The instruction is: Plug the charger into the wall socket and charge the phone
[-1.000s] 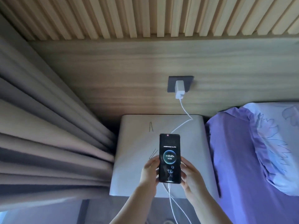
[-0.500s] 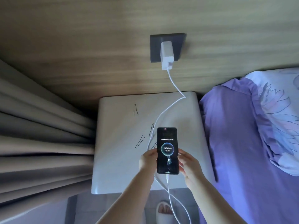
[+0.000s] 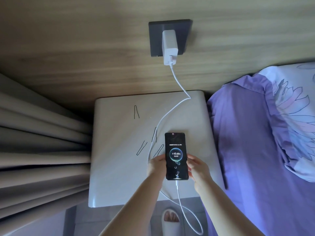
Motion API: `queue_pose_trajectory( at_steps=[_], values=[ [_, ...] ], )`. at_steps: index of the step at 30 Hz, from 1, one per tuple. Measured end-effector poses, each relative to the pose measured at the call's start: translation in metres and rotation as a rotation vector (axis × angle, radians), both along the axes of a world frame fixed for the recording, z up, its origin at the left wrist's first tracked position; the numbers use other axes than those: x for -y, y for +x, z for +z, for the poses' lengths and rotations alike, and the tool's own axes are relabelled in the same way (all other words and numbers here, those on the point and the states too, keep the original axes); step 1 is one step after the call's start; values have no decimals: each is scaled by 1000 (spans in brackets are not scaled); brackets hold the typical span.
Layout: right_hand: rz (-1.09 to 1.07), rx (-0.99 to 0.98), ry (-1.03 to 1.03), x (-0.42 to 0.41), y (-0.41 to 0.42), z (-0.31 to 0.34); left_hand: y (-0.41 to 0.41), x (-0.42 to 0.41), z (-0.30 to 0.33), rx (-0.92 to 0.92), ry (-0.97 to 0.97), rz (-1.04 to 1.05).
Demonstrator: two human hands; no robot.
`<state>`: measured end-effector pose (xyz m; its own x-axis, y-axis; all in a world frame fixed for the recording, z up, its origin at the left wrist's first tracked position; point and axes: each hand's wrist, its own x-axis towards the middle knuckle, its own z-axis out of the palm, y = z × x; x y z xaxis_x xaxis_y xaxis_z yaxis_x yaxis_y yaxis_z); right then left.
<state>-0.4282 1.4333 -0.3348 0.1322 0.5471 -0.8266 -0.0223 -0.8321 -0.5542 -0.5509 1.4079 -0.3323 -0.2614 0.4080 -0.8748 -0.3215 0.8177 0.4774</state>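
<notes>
Over the near half of the nightstand (image 3: 119, 167), both hands grip the phone (image 3: 176, 156) by its long edges. Left hand (image 3: 156, 165) has fingers curled on the left edge, right hand (image 3: 198, 169) has fingers pressed to the right edge, both closed around it. Its screen faces up, lit with a charging ring reading 43.66%. I cannot tell whether the phone touches the top or sits just above it.

A white cable (image 3: 172, 108) is plugged into the phone's near end, loops down past the nightstand's near edge, then runs back under the left hand and across the top to the charger (image 3: 169, 46). That white charger sits in the dark socket (image 3: 170, 37) on the wood wall at the far side.

Four hairpins (image 3: 136, 111) lie on the nightstand left of the phone. Curtains (image 3: 42, 150) hang at left; a purple bed (image 3: 255, 150) lies at right. A slippered foot (image 3: 171, 220) shows below.
</notes>
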Motion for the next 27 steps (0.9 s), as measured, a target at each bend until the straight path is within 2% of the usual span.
queue_pose_trajectory(
  at_steps=[10, 17, 23, 27],
  values=[
    [239, 246, 106, 0, -1, -7, 8, -2, 3, -138, 8, -83],
    [358, 205, 109, 0, 4, -3, 8, -3, 0, -179, 42, -168],
    [482, 209, 107, 3, 6, 3, 6, 0, 5, -272, 56, -330],
    [694, 396, 186, 9, 9, 15, 4, 9, 14, -316, 12, -472]
  ],
)
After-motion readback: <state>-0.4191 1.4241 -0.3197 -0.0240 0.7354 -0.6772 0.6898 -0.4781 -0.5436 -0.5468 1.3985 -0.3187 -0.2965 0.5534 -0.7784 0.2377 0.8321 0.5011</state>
